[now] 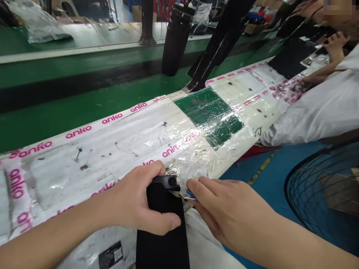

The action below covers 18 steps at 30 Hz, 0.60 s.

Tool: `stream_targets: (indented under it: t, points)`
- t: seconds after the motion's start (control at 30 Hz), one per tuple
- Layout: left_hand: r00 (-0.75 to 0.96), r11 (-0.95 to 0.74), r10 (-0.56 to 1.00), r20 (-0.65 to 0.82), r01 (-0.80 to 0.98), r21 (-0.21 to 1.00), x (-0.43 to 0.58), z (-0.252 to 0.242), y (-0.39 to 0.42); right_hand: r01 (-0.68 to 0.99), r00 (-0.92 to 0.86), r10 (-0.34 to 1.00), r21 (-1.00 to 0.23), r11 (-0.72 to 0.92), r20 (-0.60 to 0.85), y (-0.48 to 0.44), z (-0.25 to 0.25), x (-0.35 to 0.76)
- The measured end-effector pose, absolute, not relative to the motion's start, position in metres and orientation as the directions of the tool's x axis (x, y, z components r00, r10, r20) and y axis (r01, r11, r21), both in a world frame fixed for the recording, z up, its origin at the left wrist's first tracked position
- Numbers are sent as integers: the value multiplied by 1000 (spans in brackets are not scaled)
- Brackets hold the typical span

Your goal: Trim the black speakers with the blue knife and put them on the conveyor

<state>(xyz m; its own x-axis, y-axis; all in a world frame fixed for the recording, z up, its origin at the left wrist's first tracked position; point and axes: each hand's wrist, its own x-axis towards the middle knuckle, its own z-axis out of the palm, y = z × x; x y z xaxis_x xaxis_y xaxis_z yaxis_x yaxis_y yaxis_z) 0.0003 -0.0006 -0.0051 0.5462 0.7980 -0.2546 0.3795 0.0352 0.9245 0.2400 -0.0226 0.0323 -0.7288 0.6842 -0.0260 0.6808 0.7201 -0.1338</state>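
My left hand [140,203] is wrapped round the top of a black flat slab-like part [162,231] that stands at the near edge of the workbench [92,157]. Thin red wires [170,173] show at the part's upper end. My right hand [215,213] comes in from the right, its fingers pinched on a small blue and silver piece [188,194] right beside the part's top corner. What the piece is I cannot make out.
The bench top is white sheeting taped with pink "anko" tape [81,132] and crinkled clear film [196,149] over a green patch [209,112]. A green conveyor belt [70,101] runs behind. A black cylinder [175,41] stands beyond. Another person in white [316,108] works at right. A fan guard [325,190] is low right.
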Motion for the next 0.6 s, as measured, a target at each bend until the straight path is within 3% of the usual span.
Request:
stream_targets:
  t: [0.6]
  points:
    - [542, 90, 789, -289, 363, 927, 2, 0, 3, 708, -706, 702, -114, 697, -93, -28, 32, 237]
